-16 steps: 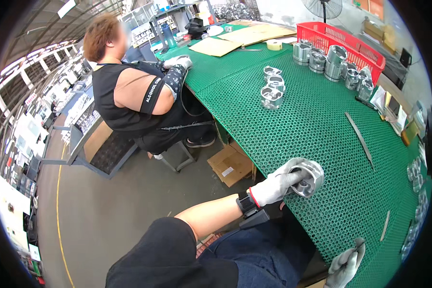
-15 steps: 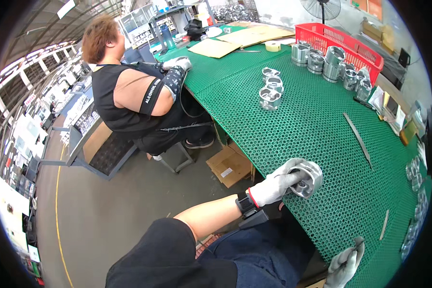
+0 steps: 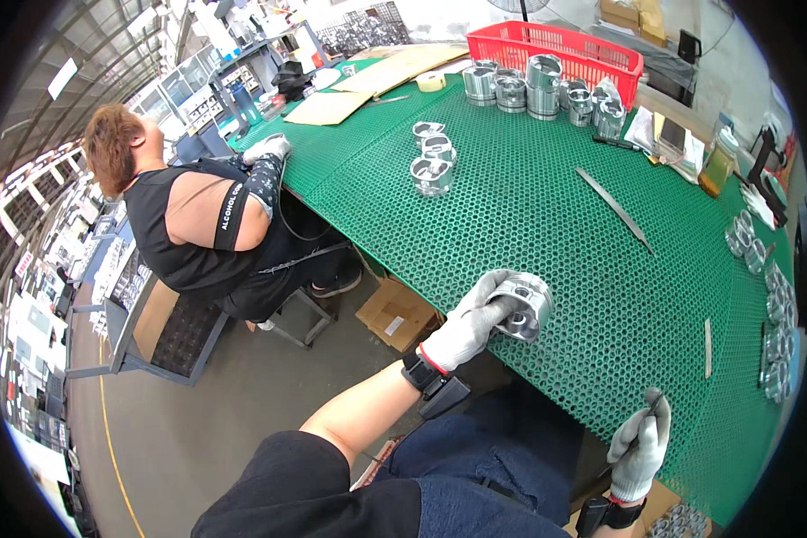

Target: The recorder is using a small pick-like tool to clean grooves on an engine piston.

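Swung round since half a second ago, the head view now takes in the right hand (image 3: 638,448) down to its black wristband (image 3: 610,515), while the left hand (image 3: 468,330) keeps its hold on one piston (image 3: 535,299). That piston is bright silver metal, round-walled, with a hollow end facing the glove; the fingers close around its rim, thumb at the opening, and its body projects beyond the grip, over the near edge of the green mat (image 3: 547,211). Gloved right fingers are bent near the mat's edge; whether they pinch anything cannot be told. Farther out are three standing pistons (image 3: 432,177) in a row, two thin metal strips (image 3: 617,212), one tape roll (image 3: 430,82), and at least six pistons before one red basket (image 3: 601,63).
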A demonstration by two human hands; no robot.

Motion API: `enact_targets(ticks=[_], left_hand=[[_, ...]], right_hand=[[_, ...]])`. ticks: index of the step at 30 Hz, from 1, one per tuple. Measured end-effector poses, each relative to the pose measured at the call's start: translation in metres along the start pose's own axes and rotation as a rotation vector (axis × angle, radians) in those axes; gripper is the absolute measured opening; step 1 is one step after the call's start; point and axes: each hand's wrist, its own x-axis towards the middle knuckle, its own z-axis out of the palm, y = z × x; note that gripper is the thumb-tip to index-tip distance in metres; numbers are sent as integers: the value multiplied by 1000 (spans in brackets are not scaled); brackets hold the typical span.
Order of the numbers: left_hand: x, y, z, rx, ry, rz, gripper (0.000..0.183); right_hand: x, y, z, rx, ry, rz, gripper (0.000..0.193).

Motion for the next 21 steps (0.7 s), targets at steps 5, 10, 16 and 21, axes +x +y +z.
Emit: enact_targets(ticks=[5,10,16,21], left_hand=[[-4,-4,-4,-66,-22,13,54],[-7,-6,-6,-162,58,-7,52],[-2,-8,-7,-107,4,46,55],[-9,-4,-2,34,20,105,54]], right_hand=[[-6,-2,-4,-20,-8,42,39],[-3,1,-6,-51,-112,13,46],[-5,5,-7,-73,-36,-15,47],[-3,2,-8,-130,-134,33,44]])
